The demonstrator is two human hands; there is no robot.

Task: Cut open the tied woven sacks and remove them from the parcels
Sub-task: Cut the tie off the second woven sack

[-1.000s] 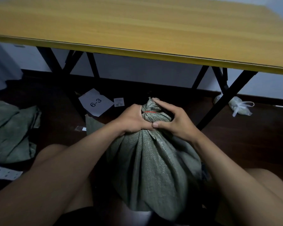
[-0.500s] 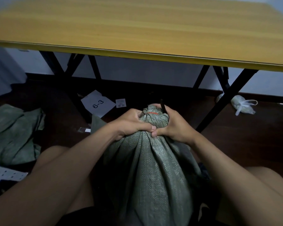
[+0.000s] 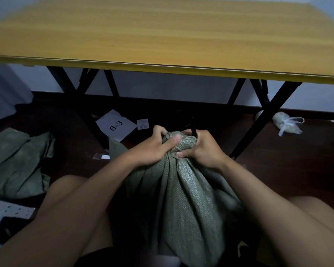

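A green woven sack [image 3: 183, 199] stands upright between my knees, its neck bunched at the top. My left hand [image 3: 152, 149] grips the left side of the neck, thumb pressed on the knot. My right hand [image 3: 202, 149] grips the right side of the neck, and a thin dark tool [image 3: 193, 128] sticks up from its fist. The red tie around the neck is hidden under my fingers.
A yellow wooden table [image 3: 162, 43] on black folding legs stands just ahead. On the dark floor lie a loose green sack [image 3: 15, 162] at left, a paper marked 6-3 [image 3: 116, 125], a small white label [image 3: 143, 124] and a tied plastic bag [image 3: 286, 123] at right.
Both hands closed tighter round the sack's neck and covered the red tie. The dark tool appeared at my right fist. The sack's top has risen toward me.
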